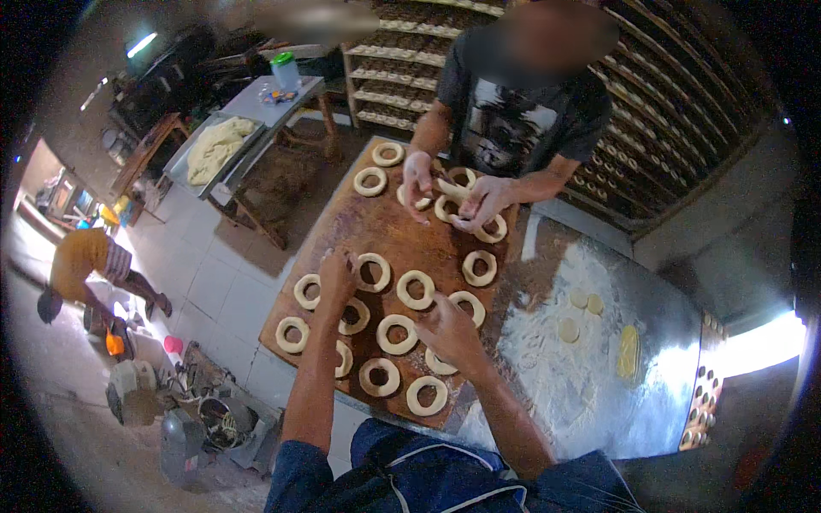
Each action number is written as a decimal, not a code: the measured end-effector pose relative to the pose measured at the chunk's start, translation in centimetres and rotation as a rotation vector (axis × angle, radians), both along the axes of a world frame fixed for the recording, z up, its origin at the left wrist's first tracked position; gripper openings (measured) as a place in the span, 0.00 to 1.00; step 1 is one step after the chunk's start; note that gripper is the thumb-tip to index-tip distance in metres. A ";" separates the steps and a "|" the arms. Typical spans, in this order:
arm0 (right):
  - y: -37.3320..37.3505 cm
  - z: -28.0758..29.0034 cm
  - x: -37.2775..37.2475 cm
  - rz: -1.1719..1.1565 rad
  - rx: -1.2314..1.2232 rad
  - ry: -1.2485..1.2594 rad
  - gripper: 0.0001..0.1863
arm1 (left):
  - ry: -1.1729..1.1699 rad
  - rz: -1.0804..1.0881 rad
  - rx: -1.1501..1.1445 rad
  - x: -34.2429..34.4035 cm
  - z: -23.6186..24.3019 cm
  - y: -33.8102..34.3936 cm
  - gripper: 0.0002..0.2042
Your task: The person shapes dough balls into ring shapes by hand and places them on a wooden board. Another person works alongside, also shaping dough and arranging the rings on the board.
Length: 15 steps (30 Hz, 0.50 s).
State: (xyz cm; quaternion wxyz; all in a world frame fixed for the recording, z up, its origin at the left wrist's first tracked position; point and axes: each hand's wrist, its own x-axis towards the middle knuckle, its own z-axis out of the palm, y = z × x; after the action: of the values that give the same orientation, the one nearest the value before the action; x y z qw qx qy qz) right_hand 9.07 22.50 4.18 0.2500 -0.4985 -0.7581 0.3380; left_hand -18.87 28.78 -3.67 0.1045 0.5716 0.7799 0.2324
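Observation:
A wooden board (436,239) carries several raw dough rings (398,315). My left hand (340,275) is beside a ring on the board's left half, fingers curled in; what they hold, if anything, is hidden. My right hand (446,329) is right of it, fingers bent at the edge of another ring (402,289); I cannot make out whether it grips that ring. Across the board, a co-worker's floury hands (483,201) hold a piece of dough above more rings.
A co-worker (522,120) stands opposite. Right lies a floured metal surface (654,342) with dough pieces. Behind are racks (393,77) of shaped dough and a side table (256,94) with a dough tray. At left, a person (81,269) bends beside machinery (184,436).

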 end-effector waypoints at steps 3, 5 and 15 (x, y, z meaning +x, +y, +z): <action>-3.3 -0.1 8.5 -0.298 -0.302 0.039 0.21 | -0.241 -0.022 0.036 1.0 0.3 -0.8 0.12; -4.0 -5.0 15.8 -0.600 -0.194 0.029 0.16 | -0.310 0.041 0.184 0.5 0.4 -2.4 0.10; 1.6 -10.1 33.6 -0.507 0.242 -0.465 0.13 | -0.630 0.033 0.612 18.3 8.2 -9.5 0.10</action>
State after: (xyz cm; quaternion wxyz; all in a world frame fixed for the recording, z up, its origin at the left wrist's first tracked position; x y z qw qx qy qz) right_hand 42.70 24.06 -5.93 0.2037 -0.7010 -0.6816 0.0508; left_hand -0.52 19.29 4.51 0.1591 0.4650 0.6142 0.6174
